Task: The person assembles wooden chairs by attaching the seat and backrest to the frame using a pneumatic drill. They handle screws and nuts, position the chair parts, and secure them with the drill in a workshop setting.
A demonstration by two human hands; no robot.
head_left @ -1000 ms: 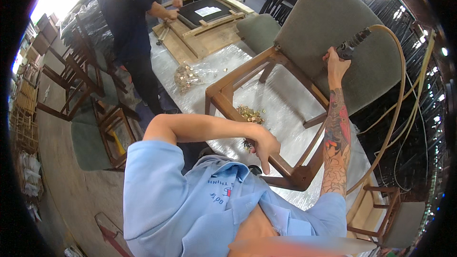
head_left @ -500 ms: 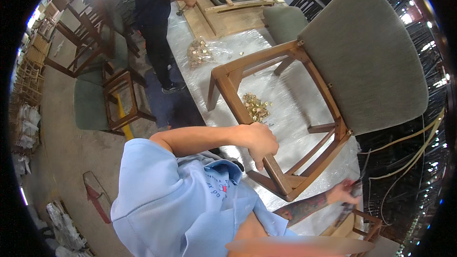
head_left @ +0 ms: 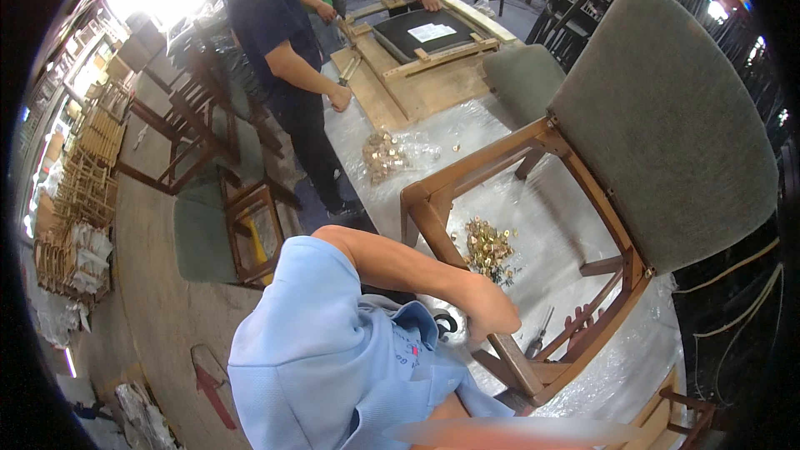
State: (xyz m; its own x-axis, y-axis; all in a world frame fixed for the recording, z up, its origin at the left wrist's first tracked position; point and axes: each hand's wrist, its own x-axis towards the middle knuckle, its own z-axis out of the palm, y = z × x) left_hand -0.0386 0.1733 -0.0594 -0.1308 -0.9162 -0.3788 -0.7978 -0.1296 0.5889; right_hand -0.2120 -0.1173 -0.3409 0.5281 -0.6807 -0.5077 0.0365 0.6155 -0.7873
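A wooden chair (head_left: pixel 429 225) with a grey-green upholstered back lies tipped on the film-covered table (head_left: pixel 367 129), its seat frame open in the middle. My left hand (head_left: pixel 492 308) is closed around the near rail of that frame. Beyond the frame's lower rails, partly hidden by them, my right hand (head_left: pixel 579 321) shows spread fingers. Just left of those fingers a screwdriver (head_left: pixel 537 337) rests with its shaft pointing away. Inside the frame's outline lies a heap of small brass-coloured metal fittings (head_left: pixel 486 246), with small dark pieces at its near edge.
A clear bag of fittings (head_left: pixel 385 157) lies farther up the table. At the far end, people stand around a board with a black padded seat (head_left: pixel 425 32). Wooden chairs (head_left: pixel 204 237) stand on the floor at left. Black metal frames and pale cables (head_left: pixel 746 312) are at right.
My right hand has come from the right, outside the chair, to behind its lower rails, and the screwdriver now shows beside it. My left hand still grips the near rail.
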